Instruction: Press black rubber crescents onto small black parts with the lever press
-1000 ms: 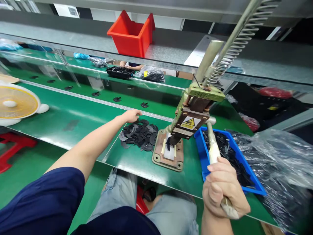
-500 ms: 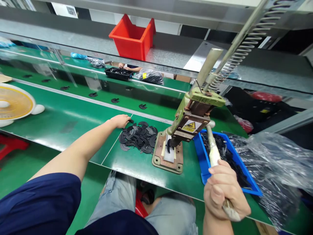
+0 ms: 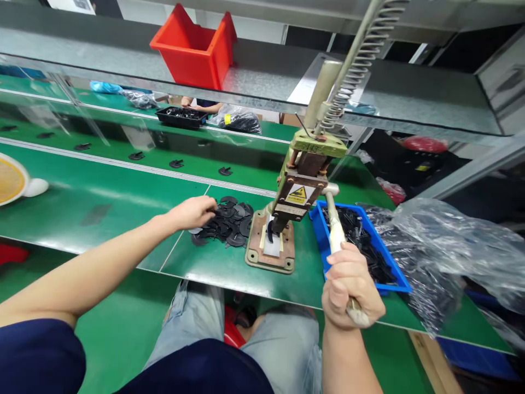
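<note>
My right hand (image 3: 351, 287) is wrapped round the pale taped lever (image 3: 336, 227) of a green hand press (image 3: 305, 180). A dark curved piece (image 3: 269, 231) stands on the light plate of the press base (image 3: 270, 262), under the ram. My left hand (image 3: 194, 212) is at the left edge of a pile of flat black crescent-shaped pieces (image 3: 235, 224). Its fingers are curled together, and whatever is between them is hidden. Right of the press, a blue bin (image 3: 383, 257) holds many thin black parts (image 3: 361, 235).
A row of dark parts (image 3: 176, 163) lies on the green belt behind the bench. A red bin (image 3: 192, 49) stands on the shelf above. Clear plastic bags (image 3: 451, 235) lie at right. A round yellow-and-white object (image 3: 12, 180) sits at left. Across the belt are a person's hands (image 3: 187, 102).
My left hand has moved from beyond the pile back to its left edge. The dark piece seen at its fingertips no longer shows. My right hand stays on the lever; the view has shifted.
</note>
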Tool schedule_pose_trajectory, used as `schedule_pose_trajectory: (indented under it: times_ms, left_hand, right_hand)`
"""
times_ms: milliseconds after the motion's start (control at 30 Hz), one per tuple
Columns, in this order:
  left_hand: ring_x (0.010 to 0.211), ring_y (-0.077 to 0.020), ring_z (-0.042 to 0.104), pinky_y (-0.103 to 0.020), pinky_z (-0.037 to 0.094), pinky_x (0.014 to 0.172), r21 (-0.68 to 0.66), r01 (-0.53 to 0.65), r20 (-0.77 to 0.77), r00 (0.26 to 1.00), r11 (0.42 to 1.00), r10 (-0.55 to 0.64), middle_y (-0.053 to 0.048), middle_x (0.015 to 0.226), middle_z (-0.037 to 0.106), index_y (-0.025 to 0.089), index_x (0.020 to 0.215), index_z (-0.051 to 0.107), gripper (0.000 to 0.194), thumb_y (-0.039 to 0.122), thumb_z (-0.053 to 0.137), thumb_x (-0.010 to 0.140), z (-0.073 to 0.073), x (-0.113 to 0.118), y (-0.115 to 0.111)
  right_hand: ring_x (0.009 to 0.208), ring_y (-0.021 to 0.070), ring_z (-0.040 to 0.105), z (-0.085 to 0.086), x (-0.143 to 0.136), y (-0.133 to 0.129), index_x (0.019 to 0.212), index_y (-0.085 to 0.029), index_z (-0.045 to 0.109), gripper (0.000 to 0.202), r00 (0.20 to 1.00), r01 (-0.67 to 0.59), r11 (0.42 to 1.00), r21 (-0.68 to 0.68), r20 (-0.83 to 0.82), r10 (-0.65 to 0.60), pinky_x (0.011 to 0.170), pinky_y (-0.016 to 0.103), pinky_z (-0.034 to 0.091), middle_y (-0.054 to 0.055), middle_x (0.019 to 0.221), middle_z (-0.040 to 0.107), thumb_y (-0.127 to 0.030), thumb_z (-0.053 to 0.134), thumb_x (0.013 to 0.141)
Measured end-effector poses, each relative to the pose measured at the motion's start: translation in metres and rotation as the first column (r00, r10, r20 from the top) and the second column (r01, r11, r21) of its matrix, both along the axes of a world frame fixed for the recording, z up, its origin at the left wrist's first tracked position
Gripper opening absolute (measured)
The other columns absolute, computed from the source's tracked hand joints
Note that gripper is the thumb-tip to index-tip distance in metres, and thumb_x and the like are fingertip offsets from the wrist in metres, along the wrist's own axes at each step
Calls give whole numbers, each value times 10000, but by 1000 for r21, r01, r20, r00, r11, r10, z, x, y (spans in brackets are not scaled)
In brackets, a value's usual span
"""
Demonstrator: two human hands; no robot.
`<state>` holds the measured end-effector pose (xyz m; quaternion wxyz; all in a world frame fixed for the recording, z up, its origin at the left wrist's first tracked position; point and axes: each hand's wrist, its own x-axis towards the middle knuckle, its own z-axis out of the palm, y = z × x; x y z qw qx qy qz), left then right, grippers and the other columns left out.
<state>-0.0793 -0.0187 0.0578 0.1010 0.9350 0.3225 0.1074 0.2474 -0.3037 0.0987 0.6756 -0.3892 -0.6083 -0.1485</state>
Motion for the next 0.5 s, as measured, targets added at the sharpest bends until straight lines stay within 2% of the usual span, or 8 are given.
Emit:
schedule_pose_trajectory:
  times_ms: [100,200,267,333,433,500]
  left_hand:
    - [939,-208,668,-298,512,853,-54,195,27,981,979,-193,-64,998,686,210,1033,715,151,238,597,944,-10,34,-50]
    - [895,-187,673,-284,518,827,-124,229,125,969,965,-214,-63,988,690,207,1056,725,150,223,626,944,-34,59,-84]
    - [859,-177,671,-284,518,801,-147,192,204,966,970,-161,-63,986,694,201,1065,721,148,266,633,965,-46,70,-96]
    - [849,-176,670,-289,512,788,-132,125,278,957,983,-84,-63,975,698,201,1044,711,180,339,602,1005,-49,77,-100]
    - [801,-181,677,-290,497,731,-141,-32,377,922,990,83,-51,880,706,205,961,653,284,447,530,1044,-38,81,-95]
    - [698,-172,683,-273,487,656,-283,-89,395,897,955,200,-21,756,700,215,928,586,319,498,500,1049,-30,86,-90]
  right_hand:
    - [758,185,669,0,0,0,604,-204,559,247,1000,-17,1000,-3,4,17,980,588,552,-25,652,604,-167,634,837]
    - [747,184,662,1,0,0,605,-206,553,249,1000,-12,1000,0,18,12,978,585,553,-22,654,604,-165,631,837]
    - [746,186,662,1,0,0,608,-209,551,250,1000,-6,1000,0,19,6,979,590,554,-22,657,606,-176,627,843]
    - [747,188,662,0,0,0,610,-211,549,248,1000,-5,1000,-5,17,5,982,596,554,-21,659,607,-182,628,844]
    - [749,185,664,0,-1,0,610,-214,549,253,1000,-1,1000,-7,14,2,988,593,555,-24,654,603,-190,628,849]
    - [750,182,666,0,-2,0,609,-214,549,258,1000,6,1000,3,6,-6,989,589,555,-27,650,602,-194,629,854]
